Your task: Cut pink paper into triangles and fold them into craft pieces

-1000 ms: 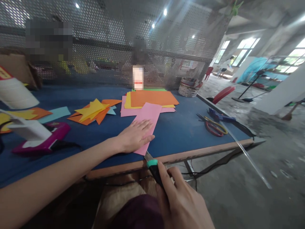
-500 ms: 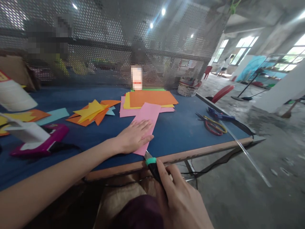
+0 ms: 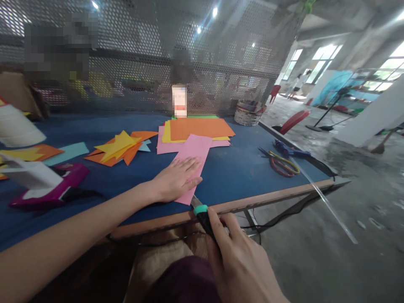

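My left hand [image 3: 178, 179] lies flat with fingers stretched on a strip of pink paper [image 3: 196, 147], pressing it to the blue tabletop [image 3: 233, 176]. The strip's far end overlaps a stack of coloured sheets, with an orange sheet [image 3: 202, 128] on top and yellow and pink ones under it. In my right hand [image 3: 236, 248] is a utility knife [image 3: 203, 214] with a black and green handle. Its blade points away from me at the strip's near right corner, by the table edge. Whether the tip touches the paper I cannot tell.
Cut yellow and orange paper pieces [image 3: 118, 147] lie at left, near a purple and white device [image 3: 57, 185]. Scissors [image 3: 280, 164], a blue glue gun [image 3: 290, 149] and a clear stick over the edge are at right. A basket [image 3: 248, 113] stands by the mesh panel.
The view has shifted very slightly. Both hands, the pink strip and the knife keep nearly the same places.
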`<action>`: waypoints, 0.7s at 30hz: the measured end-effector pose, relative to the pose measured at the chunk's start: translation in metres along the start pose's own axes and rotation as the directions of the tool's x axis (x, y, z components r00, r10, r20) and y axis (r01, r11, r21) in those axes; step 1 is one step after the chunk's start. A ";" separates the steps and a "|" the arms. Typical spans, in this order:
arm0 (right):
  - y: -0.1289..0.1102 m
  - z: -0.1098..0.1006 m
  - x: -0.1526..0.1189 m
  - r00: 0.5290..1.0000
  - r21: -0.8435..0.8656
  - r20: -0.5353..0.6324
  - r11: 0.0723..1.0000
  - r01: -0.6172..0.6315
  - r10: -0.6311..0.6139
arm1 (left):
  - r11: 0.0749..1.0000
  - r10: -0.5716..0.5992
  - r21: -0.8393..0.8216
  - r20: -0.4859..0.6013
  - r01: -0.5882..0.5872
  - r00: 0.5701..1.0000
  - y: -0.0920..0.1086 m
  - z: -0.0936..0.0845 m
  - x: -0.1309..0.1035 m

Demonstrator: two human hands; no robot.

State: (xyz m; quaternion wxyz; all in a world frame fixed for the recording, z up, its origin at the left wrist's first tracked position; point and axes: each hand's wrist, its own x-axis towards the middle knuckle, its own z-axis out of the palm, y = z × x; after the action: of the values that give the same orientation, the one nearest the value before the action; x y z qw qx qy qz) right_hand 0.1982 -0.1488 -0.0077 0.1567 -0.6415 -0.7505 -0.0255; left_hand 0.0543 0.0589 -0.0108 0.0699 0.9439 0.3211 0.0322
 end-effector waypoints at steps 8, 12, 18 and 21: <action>0.001 0.001 0.001 1.000 0.029 0.003 0.999 -0.017 0.017 | 0.992 -0.069 -0.109 -0.097 0.059 0.993 -0.002 -0.003 -0.003; 0.002 0.002 0.001 1.000 0.047 0.008 0.999 -0.011 0.011 | 0.941 -0.326 -0.185 -0.275 0.283 0.905 -0.017 -0.012 0.006; 0.002 0.006 -0.001 1.000 0.049 -0.019 0.999 -0.022 0.023 | 0.866 -0.479 -0.277 -0.222 0.416 0.849 -0.031 -0.033 0.036; 0.003 0.006 -0.002 1.000 0.045 -0.021 0.999 -0.007 0.008 | 0.837 -0.495 -0.336 -0.131 0.431 0.859 -0.026 -0.037 0.045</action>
State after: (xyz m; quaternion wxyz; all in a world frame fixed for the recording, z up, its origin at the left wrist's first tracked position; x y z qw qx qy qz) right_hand 0.1999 -0.1488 -0.0145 0.1792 -0.6401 -0.7469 -0.0147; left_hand 0.0699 0.1109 0.0224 0.1808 0.8073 0.5379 0.1623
